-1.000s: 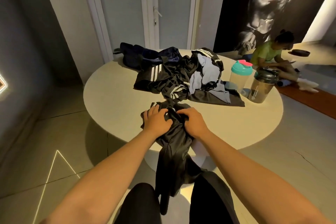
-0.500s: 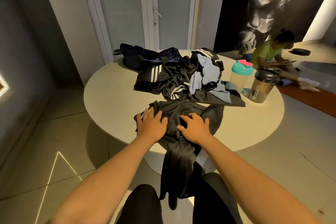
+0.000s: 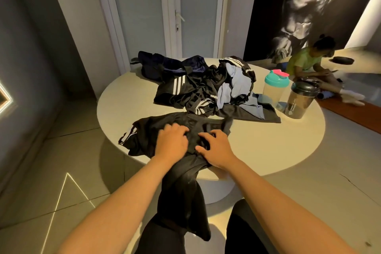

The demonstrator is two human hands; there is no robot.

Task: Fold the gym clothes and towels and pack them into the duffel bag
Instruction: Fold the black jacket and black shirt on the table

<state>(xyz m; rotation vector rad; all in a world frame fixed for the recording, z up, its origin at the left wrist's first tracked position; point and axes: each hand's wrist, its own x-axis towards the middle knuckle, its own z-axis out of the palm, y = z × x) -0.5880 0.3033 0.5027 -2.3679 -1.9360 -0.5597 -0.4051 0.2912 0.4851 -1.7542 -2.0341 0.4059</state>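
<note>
Left hand (image 3: pixel 172 142), right hand (image 3: pixel 216 148): fingers spread, pressing the black striped garment (image 3: pixel 148 130) at the counter's (image 3: pixel 268 140) near edge. Hazard: the overhanging length may drag it floorward. The clothes pile (image 3: pixel 206 88) just behind could snag.

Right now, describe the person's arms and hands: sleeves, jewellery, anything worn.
Both forearms are bare down to the bottom of the frame: no sleeve shows on the left arm or the right arm. The left hand and right hand wear no gloves, and no watch, band or ring is visible. Lower down, the legs are in dark trousers.
</note>
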